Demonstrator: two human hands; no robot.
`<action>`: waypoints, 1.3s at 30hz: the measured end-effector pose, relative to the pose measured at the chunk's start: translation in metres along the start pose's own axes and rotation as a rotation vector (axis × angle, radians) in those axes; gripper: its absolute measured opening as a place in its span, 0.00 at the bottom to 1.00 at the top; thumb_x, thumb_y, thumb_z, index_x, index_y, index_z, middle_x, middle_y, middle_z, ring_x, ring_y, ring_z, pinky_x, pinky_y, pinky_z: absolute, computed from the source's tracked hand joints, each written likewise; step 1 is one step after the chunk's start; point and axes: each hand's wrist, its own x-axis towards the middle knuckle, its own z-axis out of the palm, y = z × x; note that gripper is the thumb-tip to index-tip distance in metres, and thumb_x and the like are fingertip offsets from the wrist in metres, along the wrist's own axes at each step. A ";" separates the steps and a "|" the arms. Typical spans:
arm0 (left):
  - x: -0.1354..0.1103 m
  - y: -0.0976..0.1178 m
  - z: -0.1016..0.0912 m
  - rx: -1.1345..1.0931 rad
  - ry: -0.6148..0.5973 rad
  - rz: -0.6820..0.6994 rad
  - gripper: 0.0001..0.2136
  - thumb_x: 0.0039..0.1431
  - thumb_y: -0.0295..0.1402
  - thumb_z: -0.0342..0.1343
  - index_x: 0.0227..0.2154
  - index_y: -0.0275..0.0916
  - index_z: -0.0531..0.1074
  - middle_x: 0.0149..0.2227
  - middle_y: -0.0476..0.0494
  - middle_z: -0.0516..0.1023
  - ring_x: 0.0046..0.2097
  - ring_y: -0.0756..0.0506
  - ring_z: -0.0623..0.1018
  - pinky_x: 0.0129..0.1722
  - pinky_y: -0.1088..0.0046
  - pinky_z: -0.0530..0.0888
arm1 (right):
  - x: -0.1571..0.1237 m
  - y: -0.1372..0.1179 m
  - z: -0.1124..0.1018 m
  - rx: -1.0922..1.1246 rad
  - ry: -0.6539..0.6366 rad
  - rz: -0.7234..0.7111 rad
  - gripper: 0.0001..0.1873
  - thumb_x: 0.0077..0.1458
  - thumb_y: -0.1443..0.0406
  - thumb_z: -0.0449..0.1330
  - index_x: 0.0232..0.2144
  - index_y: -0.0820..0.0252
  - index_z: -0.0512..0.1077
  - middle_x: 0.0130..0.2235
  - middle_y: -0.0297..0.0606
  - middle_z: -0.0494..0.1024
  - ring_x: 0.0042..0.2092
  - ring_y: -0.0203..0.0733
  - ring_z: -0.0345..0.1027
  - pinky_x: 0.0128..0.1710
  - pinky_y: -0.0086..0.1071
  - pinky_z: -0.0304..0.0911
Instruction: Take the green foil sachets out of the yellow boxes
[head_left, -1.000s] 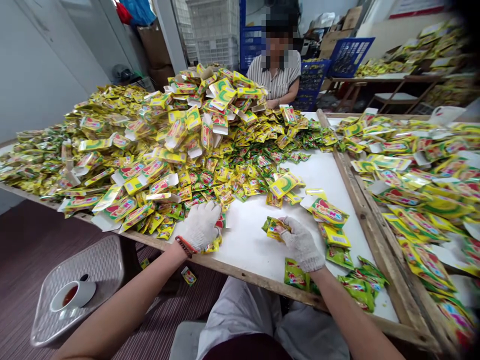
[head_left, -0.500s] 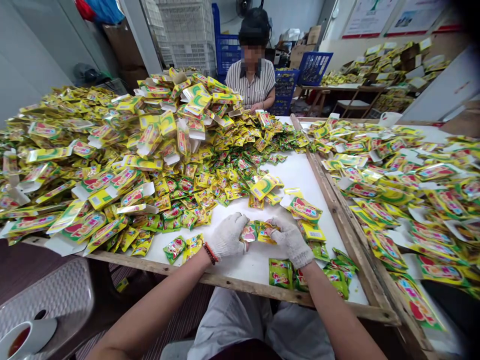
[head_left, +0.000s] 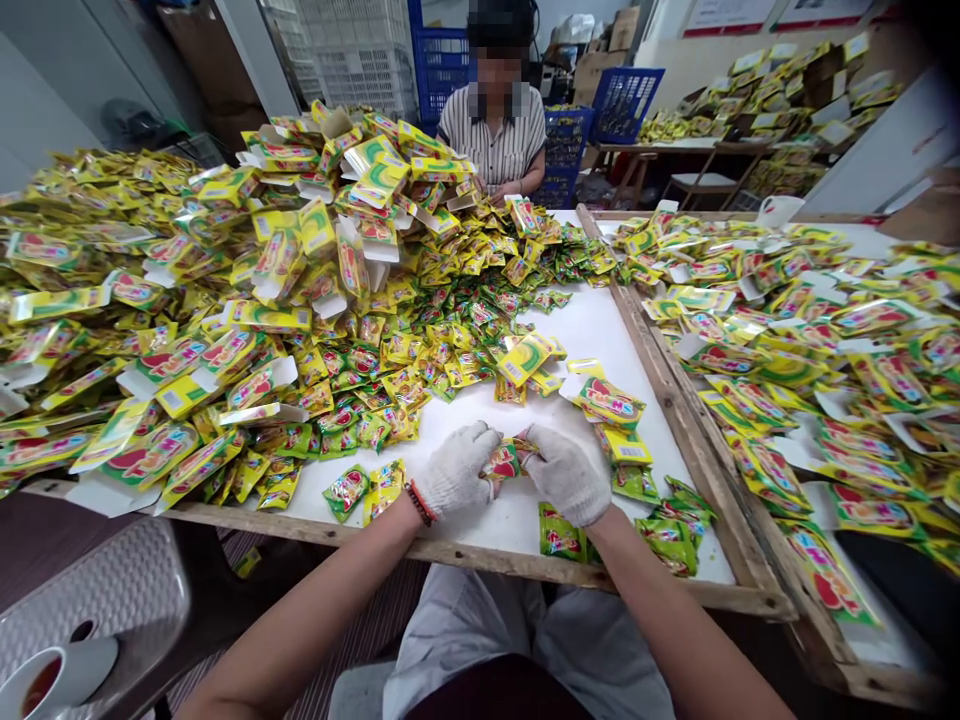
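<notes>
My left hand (head_left: 459,470), in a white knit glove, pinches a small green-and-red sachet (head_left: 502,461) over the white tabletop (head_left: 480,532). Close on its right, my gloved right hand (head_left: 568,474) has its fingers closed on a yellow sachet (head_left: 523,447), mostly hidden behind the fingers. Left of my left wrist lie a green sachet (head_left: 346,493) and a yellow one (head_left: 385,490). Under and beside my right wrist are several green sachets (head_left: 561,533). A printed yellow-green carton (head_left: 609,400) with a raised white flap lies just beyond my right hand.
A high heap of cartons (head_left: 259,260) and loose sachets covers the table's left side. Beyond a wooden rail (head_left: 675,410), more cartons (head_left: 862,400) are spread. A person in a striped shirt (head_left: 495,140) sits opposite. A cup (head_left: 56,680) stands on a chair at lower left.
My hands have drawn closer together, the right one moving left, so the sachets overlap and the yellow one shows less. The camera view has tilted slightly downward.
</notes>
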 end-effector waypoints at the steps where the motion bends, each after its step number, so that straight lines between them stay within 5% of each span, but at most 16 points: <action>1: 0.000 0.000 0.000 0.018 0.013 -0.025 0.26 0.46 0.35 0.58 0.50 0.38 0.64 0.45 0.39 0.68 0.45 0.40 0.70 0.45 0.63 0.70 | 0.001 0.001 0.000 0.050 0.014 0.040 0.16 0.53 0.63 0.56 0.44 0.60 0.72 0.37 0.42 0.79 0.36 0.43 0.71 0.39 0.34 0.65; 4: -0.001 0.001 0.001 0.060 0.038 -0.078 0.29 0.48 0.36 0.57 0.55 0.40 0.61 0.47 0.40 0.67 0.46 0.39 0.70 0.46 0.61 0.70 | 0.003 0.004 -0.002 0.123 0.040 0.139 0.14 0.51 0.59 0.58 0.39 0.59 0.73 0.33 0.39 0.78 0.32 0.41 0.70 0.33 0.32 0.65; 8: 0.000 0.001 0.003 0.035 0.028 -0.045 0.30 0.48 0.35 0.57 0.57 0.40 0.59 0.47 0.40 0.67 0.47 0.39 0.69 0.46 0.61 0.70 | 0.004 0.001 -0.003 0.026 0.024 0.095 0.10 0.51 0.62 0.55 0.28 0.57 0.76 0.31 0.39 0.79 0.33 0.42 0.70 0.35 0.33 0.63; 15: -0.002 0.001 0.004 0.030 0.029 -0.053 0.31 0.48 0.33 0.57 0.57 0.40 0.59 0.48 0.39 0.67 0.48 0.38 0.68 0.48 0.60 0.69 | -0.006 -0.018 -0.016 0.603 -0.393 0.391 0.24 0.53 0.57 0.54 0.50 0.59 0.71 0.14 0.29 0.69 0.15 0.35 0.59 0.15 0.27 0.53; 19: -0.001 0.002 0.003 -0.008 0.001 -0.017 0.30 0.48 0.31 0.57 0.57 0.41 0.60 0.47 0.39 0.67 0.48 0.38 0.69 0.48 0.59 0.68 | -0.009 -0.029 -0.023 0.718 -0.569 0.383 0.19 0.51 0.57 0.56 0.43 0.60 0.72 0.15 0.27 0.68 0.14 0.32 0.59 0.14 0.24 0.49; 22: -0.003 0.003 0.000 -0.164 0.141 0.015 0.31 0.49 0.35 0.59 0.57 0.39 0.59 0.50 0.36 0.66 0.52 0.38 0.67 0.51 0.58 0.68 | -0.008 -0.030 -0.017 0.765 -0.466 0.419 0.17 0.50 0.55 0.58 0.39 0.60 0.71 0.16 0.26 0.69 0.15 0.30 0.58 0.14 0.23 0.47; 25: -0.006 0.003 -0.002 -0.416 0.367 -0.159 0.33 0.49 0.42 0.61 0.56 0.37 0.58 0.54 0.34 0.64 0.54 0.38 0.67 0.53 0.58 0.68 | -0.008 -0.028 -0.011 0.815 -0.346 0.478 0.16 0.51 0.53 0.56 0.35 0.58 0.68 0.15 0.26 0.68 0.15 0.29 0.55 0.15 0.22 0.46; 28: -0.010 0.001 -0.001 -0.856 0.253 -0.337 0.24 0.52 0.47 0.58 0.46 0.35 0.65 0.42 0.40 0.72 0.42 0.44 0.74 0.40 0.64 0.74 | -0.012 -0.028 -0.011 0.779 -0.309 0.487 0.15 0.53 0.51 0.55 0.31 0.57 0.66 0.16 0.27 0.70 0.16 0.31 0.56 0.16 0.23 0.48; 31: -0.012 0.001 0.003 -1.161 0.130 -0.361 0.21 0.49 0.48 0.60 0.35 0.35 0.66 0.30 0.49 0.70 0.30 0.51 0.72 0.29 0.74 0.74 | -0.019 -0.027 -0.015 0.521 -0.258 0.401 0.17 0.53 0.52 0.55 0.22 0.57 0.65 0.15 0.30 0.69 0.17 0.32 0.56 0.18 0.26 0.50; 35: -0.014 0.008 0.011 -1.164 0.137 -0.351 0.20 0.46 0.46 0.63 0.31 0.35 0.66 0.27 0.52 0.67 0.27 0.53 0.70 0.26 0.78 0.71 | -0.027 -0.022 -0.013 0.206 -0.118 0.261 0.22 0.55 0.53 0.54 0.14 0.56 0.62 0.13 0.32 0.66 0.19 0.34 0.58 0.21 0.29 0.55; 39: -0.016 0.013 0.010 -0.953 0.124 -0.314 0.22 0.50 0.45 0.61 0.42 0.35 0.68 0.33 0.47 0.72 0.33 0.49 0.74 0.32 0.73 0.73 | -0.031 -0.017 -0.019 0.186 -0.170 0.291 0.21 0.54 0.53 0.54 0.14 0.56 0.63 0.14 0.32 0.66 0.18 0.34 0.58 0.19 0.30 0.54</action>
